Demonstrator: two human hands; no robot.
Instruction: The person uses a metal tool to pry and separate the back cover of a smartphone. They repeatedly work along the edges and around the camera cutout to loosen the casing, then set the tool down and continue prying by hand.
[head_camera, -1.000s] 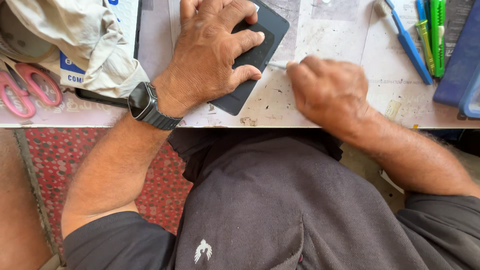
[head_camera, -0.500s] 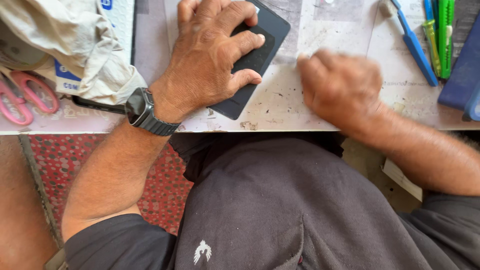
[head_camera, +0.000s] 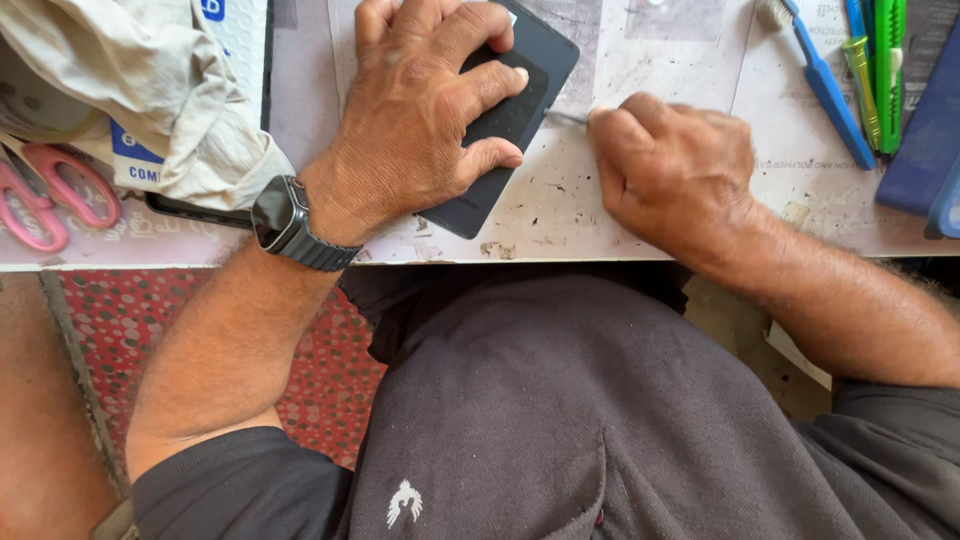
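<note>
Under our left hand (head_camera: 425, 120), pressed flat with fingers spread, lies the dark phone (head_camera: 520, 110) face down on the worn tabletop (head_camera: 600, 215). Just to its right our right hand (head_camera: 675, 165) is curled into a fist round a thin metal tool (head_camera: 568, 117) — probably a pick or fine driver, too little shows to tell — whose tip meets the phone's edge. No gap shows along that edge and the back sits whole, so we judge the opening barely begun. Beyond the left wrist lie pale cloth (head_camera: 140, 95) and pink scissors (head_camera: 50, 195); past the right hand, a blue brush (head_camera: 825, 85) and green cutters (head_camera: 888, 70).
</note>
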